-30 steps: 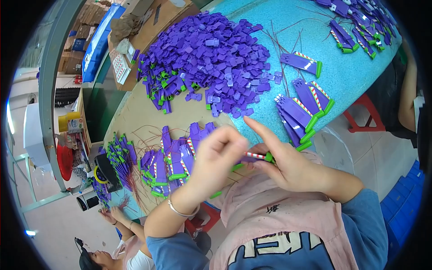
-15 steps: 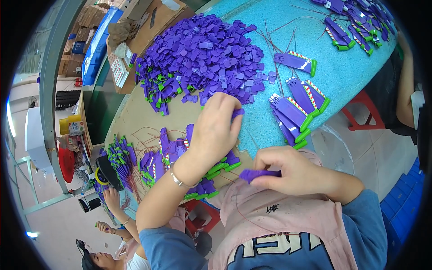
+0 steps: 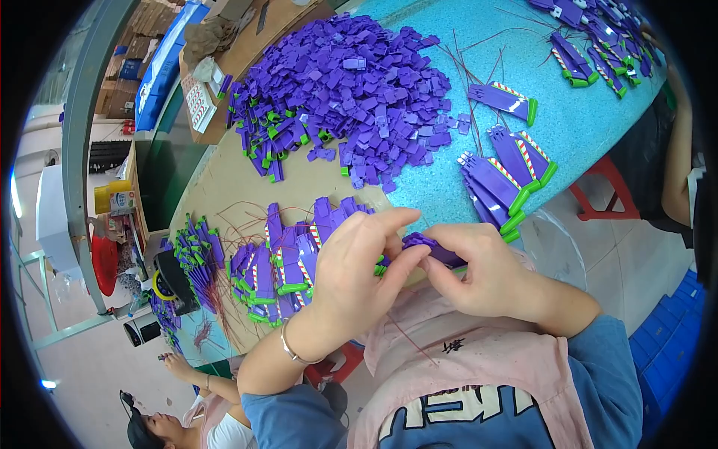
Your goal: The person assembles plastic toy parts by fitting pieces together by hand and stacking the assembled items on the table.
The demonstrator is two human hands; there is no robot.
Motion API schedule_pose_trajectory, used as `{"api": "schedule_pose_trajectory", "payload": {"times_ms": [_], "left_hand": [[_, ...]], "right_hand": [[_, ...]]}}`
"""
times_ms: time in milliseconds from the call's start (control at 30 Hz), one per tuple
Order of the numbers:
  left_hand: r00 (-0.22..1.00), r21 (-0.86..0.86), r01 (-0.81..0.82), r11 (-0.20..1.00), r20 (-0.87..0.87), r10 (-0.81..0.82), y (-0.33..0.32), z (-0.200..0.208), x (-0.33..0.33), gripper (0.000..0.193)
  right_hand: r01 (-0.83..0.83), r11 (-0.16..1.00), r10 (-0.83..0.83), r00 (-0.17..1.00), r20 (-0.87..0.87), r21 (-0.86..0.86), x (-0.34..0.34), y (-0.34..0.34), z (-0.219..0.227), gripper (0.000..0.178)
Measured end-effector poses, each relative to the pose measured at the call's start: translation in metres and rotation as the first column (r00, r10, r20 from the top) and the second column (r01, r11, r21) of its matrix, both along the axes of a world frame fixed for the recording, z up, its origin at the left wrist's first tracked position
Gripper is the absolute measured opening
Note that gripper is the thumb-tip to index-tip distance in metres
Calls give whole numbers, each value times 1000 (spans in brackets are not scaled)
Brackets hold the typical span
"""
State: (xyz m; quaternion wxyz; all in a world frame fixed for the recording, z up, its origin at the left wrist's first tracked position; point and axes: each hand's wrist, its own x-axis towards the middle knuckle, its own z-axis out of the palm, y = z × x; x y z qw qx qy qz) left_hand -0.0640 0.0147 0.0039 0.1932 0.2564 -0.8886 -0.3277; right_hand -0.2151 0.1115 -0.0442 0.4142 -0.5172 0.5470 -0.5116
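Pinching a purple part (image 3: 440, 253) in front of the apron (image 3: 479, 352), our right hand (image 3: 497, 273) closes thumb and fingers on it near the table edge. Our left hand (image 3: 355, 269) curves in from the other side, forefinger stretched out above and thumb tip right by the part's near end; we cannot tell whether it grips anything, because its own fingers hide the spot. The two thumb tips almost meet below the part, and a thin red wire (image 3: 413, 341) hangs across the apron beneath our left hand. A pale bracelet (image 3: 286, 346) circles our left wrist.

Beyond our hands we see a big heap of small purple pieces (image 3: 351, 97) spread over both the blue tabletop (image 3: 561, 123) and the tan board (image 3: 217, 187), with green-ended pieces (image 3: 273, 146) along its lower left edge. Purple and green assemblies with striped edges (image 3: 288, 258) lie crowded on the board just left of our left hand, and a fanned group (image 3: 493, 183) rests on the blue surface up and right of our right hand, one single assembly (image 3: 499, 100) above it. At lower left a co-worker's hand (image 3: 179, 367) is raised by the table; a red stool (image 3: 607, 191) stands at the right
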Motion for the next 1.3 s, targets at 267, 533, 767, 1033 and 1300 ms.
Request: {"api": "schedule_pose_trajectory", "payload": {"times_ms": [267, 533, 767, 1033, 1300], "left_hand": [[998, 159, 55, 986, -24, -52, -4, -11, 4, 18], [924, 466, -366, 806, 81, 373, -26, 1, 39, 15], [857, -192, -337, 922, 343, 385, -86, -19, 87, 15], [929, -476, -312, 822, 29, 370, -161, -44, 45, 24], [898, -417, -385, 824, 38, 439, -140, -34, 45, 22]], "right_hand": [[-20, 999, 15, 988, -154, -27, -3, -1, 1, 14], [94, 993, -101, 988, -119, -69, -27, -10, 11, 15], [328, 942, -203, 721, -663, 68, -63, -2, 8, 43], [243, 970, -234, 880, -413, -31, -66, -10, -13, 41], [-31, 995, -26, 823, 568, 90, -28, -11, 8, 28]]}}
